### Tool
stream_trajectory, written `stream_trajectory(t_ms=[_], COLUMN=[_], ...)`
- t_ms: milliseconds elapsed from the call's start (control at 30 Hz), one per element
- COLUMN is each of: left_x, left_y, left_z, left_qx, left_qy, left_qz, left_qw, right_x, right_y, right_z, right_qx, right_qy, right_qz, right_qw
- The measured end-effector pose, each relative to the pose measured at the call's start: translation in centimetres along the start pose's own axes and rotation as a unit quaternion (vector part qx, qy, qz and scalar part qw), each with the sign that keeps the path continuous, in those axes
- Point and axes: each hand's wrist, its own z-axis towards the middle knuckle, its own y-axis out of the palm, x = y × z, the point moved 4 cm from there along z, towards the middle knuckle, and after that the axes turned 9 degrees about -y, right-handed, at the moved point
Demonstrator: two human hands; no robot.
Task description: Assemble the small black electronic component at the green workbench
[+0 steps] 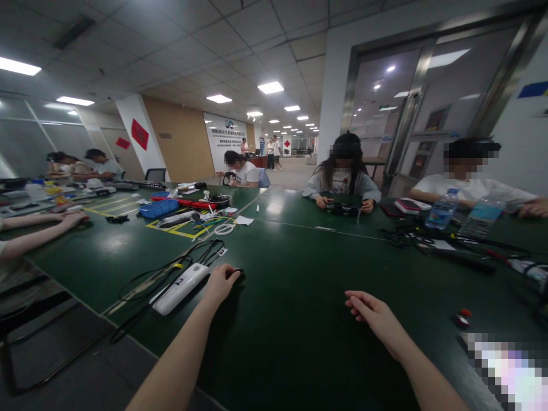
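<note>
My left hand (221, 283) rests on the green table (291, 319), its fingers closed on a small black object (240, 272) whose shape is mostly hidden. Just left of that hand lies a white box-like device (180, 289) marked "2", with black cables (145, 279) beside it. My right hand (369, 310) is above the table on the right, fingers loosely extended and slightly curled, with nothing visible in them. A small red and silver item (463, 318) sits farther right.
A blue basket (158, 208), wires and a white cable coil (225, 229) lie at the back left. Two bottles (442, 210) and black cables stand or lie at the right. People sit across the table and at the left. A blurred screen (509, 371) is at the lower right.
</note>
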Motion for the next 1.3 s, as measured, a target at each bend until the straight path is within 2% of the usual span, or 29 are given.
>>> stream_trajectory(t_ms=[167,333,500,600,700,933,1033,1167,1300], left_x=[-0.4,-0.6,0.9,2.7,5.5,14.3,17.2,19.1,19.0], left_y=[-0.2,-0.6,-0.5,0.1,1.4,7.2,9.5,10.5,10.0], left_z=[-0.1,0.0,-0.1,-0.4,-1.1,-5.4,-7.9,-10.6,-11.9], left_qx=[-0.043,-0.058,-0.068,-0.094,-0.123,-0.168,-0.193,-0.215,-0.255], left_qy=[0.025,0.018,0.031,0.043,0.076,0.232,0.264,0.308,0.334], left_qz=[0.038,0.101,0.176,0.193,0.201,0.142,0.097,0.058,0.038], left_qw=[0.998,0.993,0.982,0.976,0.969,0.948,0.940,0.925,0.907], right_x=[-0.5,-0.7,-0.4,-0.4,-0.6,-0.9,-1.0,-1.6,-2.0], right_y=[0.1,0.2,0.3,0.6,0.7,0.7,0.7,0.8,0.8], right_z=[-0.4,-0.5,-0.3,-0.2,-0.4,-0.7,-0.8,-1.0,-1.0], right_qx=[0.003,0.001,-0.006,-0.008,-0.002,0.010,0.022,0.034,0.040], right_qy=[-0.009,-0.014,-0.034,-0.049,-0.053,-0.058,-0.061,-0.058,-0.068], right_qz=[0.011,0.013,0.012,0.014,0.019,0.016,0.018,0.029,-0.004], right_qw=[1.000,1.000,0.999,0.999,0.998,0.998,0.998,0.997,0.997])
